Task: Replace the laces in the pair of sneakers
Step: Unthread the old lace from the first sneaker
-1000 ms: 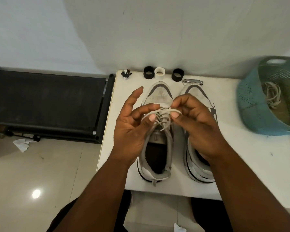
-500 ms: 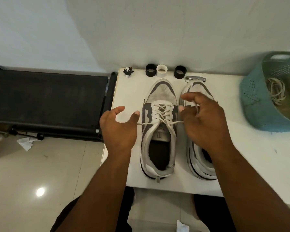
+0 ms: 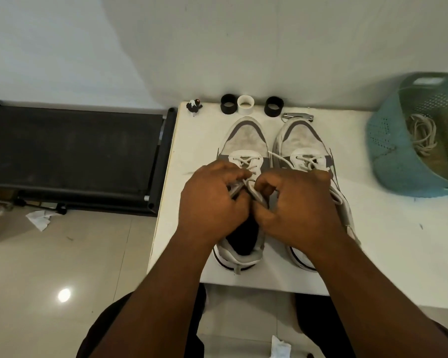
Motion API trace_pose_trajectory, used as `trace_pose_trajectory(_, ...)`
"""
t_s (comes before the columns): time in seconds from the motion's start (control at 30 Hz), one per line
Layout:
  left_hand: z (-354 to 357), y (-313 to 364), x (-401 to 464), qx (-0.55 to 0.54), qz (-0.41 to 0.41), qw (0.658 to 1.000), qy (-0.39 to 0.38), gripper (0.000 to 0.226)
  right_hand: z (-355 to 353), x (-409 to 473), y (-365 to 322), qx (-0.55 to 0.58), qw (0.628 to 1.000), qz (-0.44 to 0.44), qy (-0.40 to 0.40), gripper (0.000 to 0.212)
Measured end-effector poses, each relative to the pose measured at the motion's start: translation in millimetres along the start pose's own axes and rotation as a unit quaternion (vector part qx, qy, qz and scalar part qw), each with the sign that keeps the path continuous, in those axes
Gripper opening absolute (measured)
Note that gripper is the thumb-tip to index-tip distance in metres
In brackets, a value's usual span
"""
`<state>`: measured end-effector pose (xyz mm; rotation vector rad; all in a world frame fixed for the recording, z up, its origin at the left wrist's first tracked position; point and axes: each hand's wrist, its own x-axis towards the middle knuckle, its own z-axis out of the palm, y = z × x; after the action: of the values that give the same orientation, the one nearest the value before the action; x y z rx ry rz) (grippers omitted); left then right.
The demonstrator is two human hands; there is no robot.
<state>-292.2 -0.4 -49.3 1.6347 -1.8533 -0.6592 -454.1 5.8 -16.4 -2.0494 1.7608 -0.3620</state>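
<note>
Two grey-and-white sneakers stand side by side on the white table (image 3: 388,254), toes pointing away from me. Over the left sneaker (image 3: 246,140), my left hand (image 3: 212,202) and my right hand (image 3: 298,210) are close together above the tongue, each with fingers curled round an end of its white lace (image 3: 246,164). The lower eyelets are laced in a criss-cross. The right sneaker (image 3: 303,140) is partly covered by my right hand; its lace (image 3: 279,158) trails loose toward the left sneaker.
Two black rings (image 3: 228,104) (image 3: 274,106), a white ring (image 3: 245,105), a small figurine (image 3: 194,106) and a metal clipper (image 3: 298,116) line the table's far edge. A teal basket (image 3: 388,151) with old laces (image 3: 422,135) stands at the right. A black treadmill (image 3: 70,148) lies left.
My hands, which were spread apart pulling the lace ends sideways, have come together over the left sneaker's tongue and closed on the lace ends.
</note>
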Motion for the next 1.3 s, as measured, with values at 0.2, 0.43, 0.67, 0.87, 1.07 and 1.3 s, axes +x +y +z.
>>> trace_pose_trajectory(0.2, -4, -7, 1, -0.147, -0.060, 0.987, 0.038, 0.010, -1, 1, 3, 0.024, 0.999, 0.032, 0.015, 0.012)
trace_pose_trajectory(0.43, -2, -3, 1, -0.202, -0.046, 0.975, 0.076, 0.028, 1, 1, -2, 0.030, 0.999, 0.039, 0.019, 0.011)
trace_pose_trajectory(0.67, 4, -13, 0, -0.109, 0.050, 0.991, 0.053, 0.012, 1, 3, -2, 0.050, 0.998, 0.041, 0.025, 0.013)
trace_pose_trajectory(0.87, -3, -14, 8, -0.252, -0.213, 0.926, 0.182, 0.005, 2, 2, 1, 0.057, 0.997, 0.052, 0.030, 0.009)
trace_pose_trajectory(1.07, 3, -10, -2, -0.058, 0.084, 0.994, 0.044, 0.034, 1, 4, -2, 0.058, 0.996, 0.056, 0.025, 0.016)
trace_pose_trajectory(1.3, -2, -13, 4, -0.242, -0.031, 0.968, 0.062, 0.014, 2, 4, 3, 0.076, 0.995, 0.058, 0.029, 0.013)
